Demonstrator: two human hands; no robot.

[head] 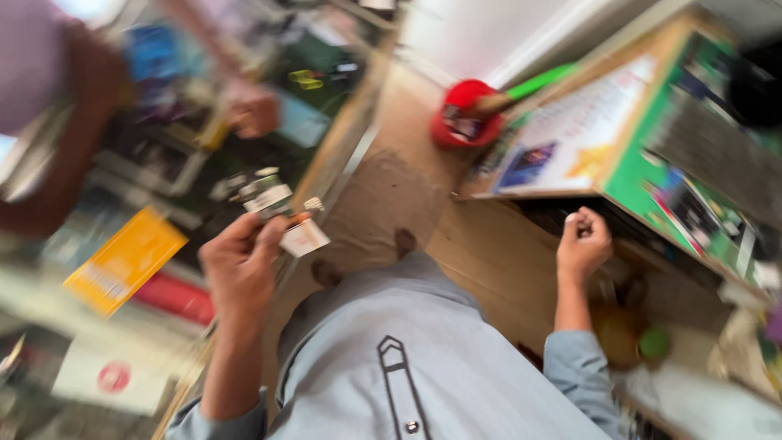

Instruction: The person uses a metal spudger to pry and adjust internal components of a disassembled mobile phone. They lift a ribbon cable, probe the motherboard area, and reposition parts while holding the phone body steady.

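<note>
The picture is blurred by motion. My left hand [240,261] is raised over the counter edge and pinches a small white card or packet [304,237] between thumb and fingers. My right hand [582,244] is closed in a fist by the dark opening under the right-hand counter [627,183]; something small and pale shows at its fingertips, but I cannot tell what. My light blue shirt fills the bottom middle.
Another person's hand [252,110] reaches over the glass counter [342,138] at the left, which holds small goods, a yellow packet [122,259] and a white sign. A red bucket [460,114] with a green-handled brush stands on the brown floor ahead.
</note>
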